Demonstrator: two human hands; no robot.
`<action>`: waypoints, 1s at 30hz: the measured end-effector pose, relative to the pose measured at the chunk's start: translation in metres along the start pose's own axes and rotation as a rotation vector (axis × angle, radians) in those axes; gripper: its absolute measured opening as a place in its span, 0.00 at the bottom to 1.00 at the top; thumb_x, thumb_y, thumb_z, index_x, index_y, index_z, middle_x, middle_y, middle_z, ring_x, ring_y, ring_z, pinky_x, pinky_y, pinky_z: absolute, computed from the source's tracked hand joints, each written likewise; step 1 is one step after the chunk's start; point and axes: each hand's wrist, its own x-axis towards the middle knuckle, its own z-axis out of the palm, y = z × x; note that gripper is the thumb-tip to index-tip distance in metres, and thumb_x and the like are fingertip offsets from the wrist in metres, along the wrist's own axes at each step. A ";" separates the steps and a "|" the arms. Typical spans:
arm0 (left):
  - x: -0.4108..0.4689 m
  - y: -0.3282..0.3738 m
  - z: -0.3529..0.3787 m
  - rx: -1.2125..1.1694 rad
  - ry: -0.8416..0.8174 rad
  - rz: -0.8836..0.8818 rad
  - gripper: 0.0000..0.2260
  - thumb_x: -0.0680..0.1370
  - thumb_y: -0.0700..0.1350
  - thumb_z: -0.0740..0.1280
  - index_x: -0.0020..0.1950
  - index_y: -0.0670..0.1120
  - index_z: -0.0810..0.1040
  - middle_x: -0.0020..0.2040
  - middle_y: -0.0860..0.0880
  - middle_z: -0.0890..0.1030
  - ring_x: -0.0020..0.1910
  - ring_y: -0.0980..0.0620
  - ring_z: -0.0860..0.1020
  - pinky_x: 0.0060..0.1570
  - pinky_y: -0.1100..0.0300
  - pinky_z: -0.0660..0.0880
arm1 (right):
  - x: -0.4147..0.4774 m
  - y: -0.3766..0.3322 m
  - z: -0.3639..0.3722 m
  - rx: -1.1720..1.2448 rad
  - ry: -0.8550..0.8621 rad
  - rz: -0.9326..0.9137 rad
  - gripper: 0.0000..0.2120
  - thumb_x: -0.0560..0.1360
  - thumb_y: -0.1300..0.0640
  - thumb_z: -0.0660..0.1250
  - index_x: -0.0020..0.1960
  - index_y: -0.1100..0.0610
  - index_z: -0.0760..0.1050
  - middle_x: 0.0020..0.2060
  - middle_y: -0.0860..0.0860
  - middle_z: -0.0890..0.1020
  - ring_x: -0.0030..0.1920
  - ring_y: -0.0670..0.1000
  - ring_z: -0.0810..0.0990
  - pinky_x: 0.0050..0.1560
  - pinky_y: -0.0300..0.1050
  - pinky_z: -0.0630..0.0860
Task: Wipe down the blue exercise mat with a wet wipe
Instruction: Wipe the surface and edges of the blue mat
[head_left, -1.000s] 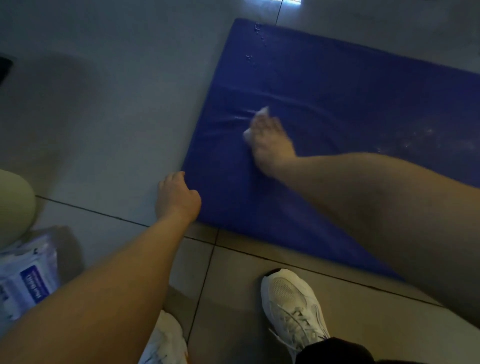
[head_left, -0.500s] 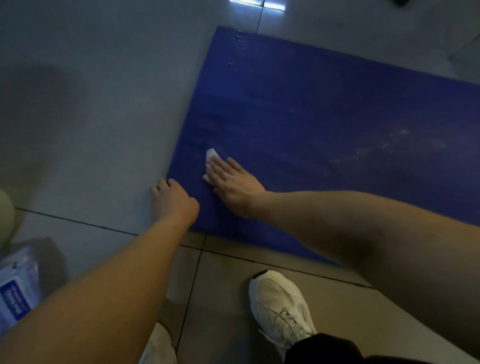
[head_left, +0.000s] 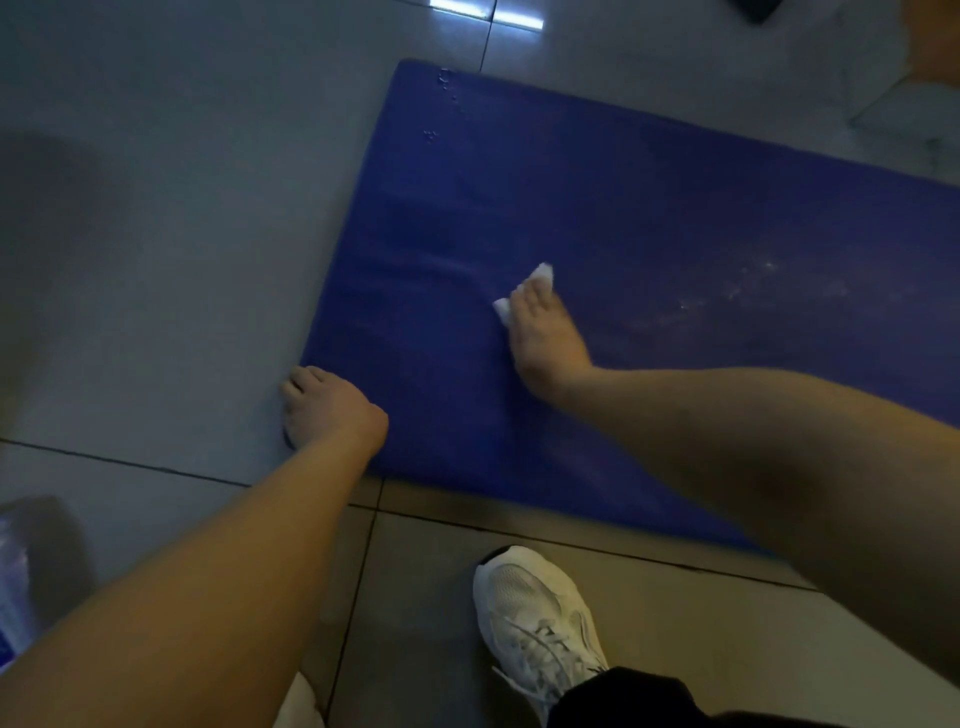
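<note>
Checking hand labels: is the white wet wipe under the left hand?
No, the crumpled white wet wipe lies under the right hand, pressed on the blue rectangular exercise mat.

Right hand (head_left: 545, 338) flat on wet wipe (head_left: 544, 273), left hand (head_left: 327, 408) at corner of blue mat (head_left: 675, 208)

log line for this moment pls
step: wipe mat | right hand: presses wet wipe on blue mat | left hand: at its near corner

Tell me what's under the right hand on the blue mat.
A white wet wipe, pressed onto the blue mat by the right hand. Only two bits show past the fingers; the hand covers the rest.
</note>
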 end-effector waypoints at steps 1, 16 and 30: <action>0.001 0.000 0.000 -0.003 -0.003 -0.002 0.40 0.76 0.52 0.66 0.78 0.33 0.51 0.75 0.38 0.58 0.71 0.39 0.61 0.66 0.48 0.71 | -0.006 -0.019 0.009 0.031 -0.014 -0.046 0.30 0.86 0.46 0.40 0.77 0.65 0.59 0.79 0.62 0.57 0.81 0.59 0.45 0.80 0.56 0.48; -0.001 -0.004 0.000 0.018 -0.024 0.014 0.41 0.77 0.53 0.66 0.79 0.34 0.48 0.77 0.39 0.55 0.72 0.40 0.60 0.69 0.49 0.67 | 0.019 0.022 -0.034 -0.096 0.012 0.193 0.27 0.87 0.53 0.45 0.81 0.65 0.46 0.81 0.60 0.44 0.81 0.56 0.40 0.80 0.53 0.41; -0.003 -0.001 -0.006 0.149 -0.035 0.041 0.41 0.79 0.56 0.64 0.78 0.32 0.49 0.77 0.37 0.55 0.72 0.41 0.60 0.67 0.51 0.67 | 0.048 -0.122 -0.006 0.002 -0.175 -0.288 0.28 0.86 0.51 0.50 0.82 0.60 0.47 0.82 0.55 0.46 0.81 0.54 0.39 0.81 0.54 0.41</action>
